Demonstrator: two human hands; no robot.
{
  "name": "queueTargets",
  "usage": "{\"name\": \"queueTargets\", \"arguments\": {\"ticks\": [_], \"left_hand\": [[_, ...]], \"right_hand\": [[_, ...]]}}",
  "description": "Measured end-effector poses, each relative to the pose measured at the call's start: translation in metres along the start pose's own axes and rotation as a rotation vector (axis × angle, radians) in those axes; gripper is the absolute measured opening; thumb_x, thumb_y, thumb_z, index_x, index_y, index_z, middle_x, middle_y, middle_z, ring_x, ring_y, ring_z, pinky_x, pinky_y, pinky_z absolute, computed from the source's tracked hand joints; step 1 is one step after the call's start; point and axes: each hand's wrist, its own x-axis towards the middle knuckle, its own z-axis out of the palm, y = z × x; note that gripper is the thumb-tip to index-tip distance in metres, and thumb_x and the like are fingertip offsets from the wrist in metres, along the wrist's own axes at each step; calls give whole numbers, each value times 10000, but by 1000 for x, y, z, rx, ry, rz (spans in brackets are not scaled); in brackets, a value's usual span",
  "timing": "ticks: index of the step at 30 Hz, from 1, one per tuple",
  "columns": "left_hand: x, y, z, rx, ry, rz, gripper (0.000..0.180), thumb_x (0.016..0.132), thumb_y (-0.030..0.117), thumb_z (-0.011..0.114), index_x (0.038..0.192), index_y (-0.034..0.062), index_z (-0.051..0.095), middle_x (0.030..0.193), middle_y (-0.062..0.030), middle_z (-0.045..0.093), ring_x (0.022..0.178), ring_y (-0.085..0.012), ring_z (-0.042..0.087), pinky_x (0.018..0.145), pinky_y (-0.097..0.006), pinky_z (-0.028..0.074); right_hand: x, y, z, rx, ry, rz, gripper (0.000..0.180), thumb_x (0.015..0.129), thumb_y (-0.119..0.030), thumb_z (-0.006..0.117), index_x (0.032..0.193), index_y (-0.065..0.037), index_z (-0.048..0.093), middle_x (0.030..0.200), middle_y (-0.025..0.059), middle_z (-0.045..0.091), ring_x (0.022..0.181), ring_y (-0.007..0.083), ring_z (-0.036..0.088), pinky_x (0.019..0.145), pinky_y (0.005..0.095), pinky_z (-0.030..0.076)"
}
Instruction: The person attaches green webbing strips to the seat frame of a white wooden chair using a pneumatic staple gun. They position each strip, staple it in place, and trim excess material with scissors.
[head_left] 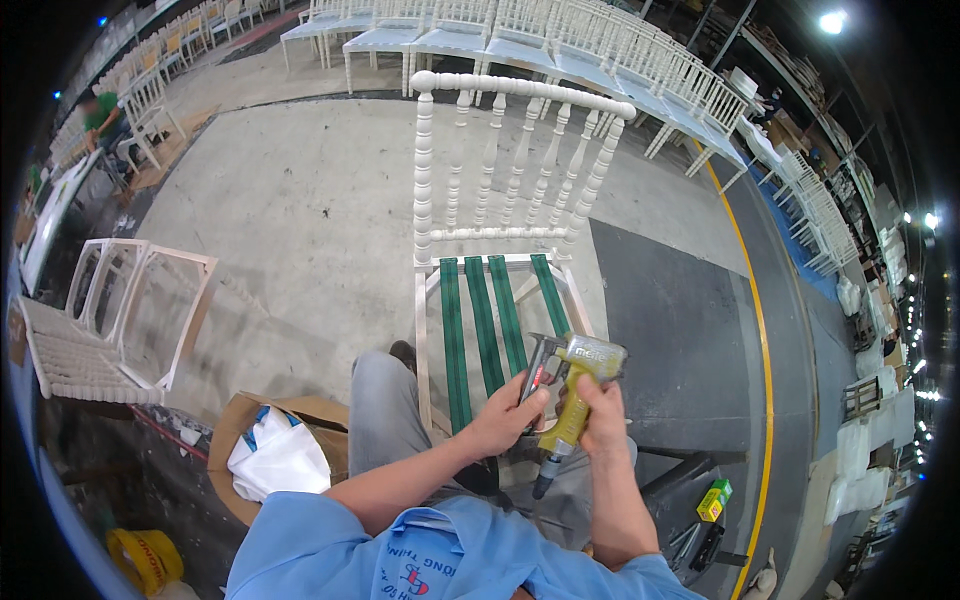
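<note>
A yellow-green pneumatic staple gun is held in front of my body, over the near end of a white chair frame. My right hand wraps around its handle. With closed fingers, my left hand grips the gun's dark magazine; whether staples are between the fingers is hidden. Several green webbing straps run lengthwise across the open seat, with a wider gap before the rightmost one. A turned-spindle backrest rises at the far end of the frame.
A cardboard box with a white sack is at left, near an upturned chair frame. A yellow-green small box lies right beside tools. Rows of white chairs line the back; a person works far left.
</note>
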Motion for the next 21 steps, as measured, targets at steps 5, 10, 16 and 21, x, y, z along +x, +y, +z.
{"name": "queueTargets", "arguments": {"ticks": [5, 10, 16, 21], "left_hand": [[39, -9, -43, 419, -204, 13, 523, 1101, 434, 469, 1402, 6, 450, 1011, -57, 600, 905, -164, 579, 835, -319, 491], [95, -39, -101, -134, 125, -105, 631, 1087, 490, 459, 1499, 14, 446, 1442, -185, 498, 1401, -256, 426, 1141, -405, 373], [157, -81, -149, 274, 515, -548, 545, 1083, 411, 489, 1518, 83, 489, 1624, -127, 377, 1508, -272, 319, 1226, -407, 246], [178, -120, -168, -221, 605, -473, 451, 1114, 286, 411, 1483, 54, 528, 1533, -133, 506, 1448, -230, 409, 1207, -367, 274]], "right_hand": [[41, -28, 8, 148, -261, 180, 390, 890, -230, 818, 1188, -51, 640, 931, 83, 661, 763, 177, 620, 671, 352, 526], [100, -40, 29, -217, -197, 201, 365, 882, -192, 828, 1161, -37, 651, 882, 48, 651, 716, 162, 617, 634, 345, 534], [224, -13, 63, -449, -55, 195, 393, 876, -235, 848, 1136, -17, 650, 865, 38, 646, 627, 145, 616, 533, 316, 544], [294, 38, 78, -610, 16, 240, 319, 918, -224, 806, 1096, 4, 671, 932, 89, 699, 586, 153, 606, 503, 319, 527]]}}
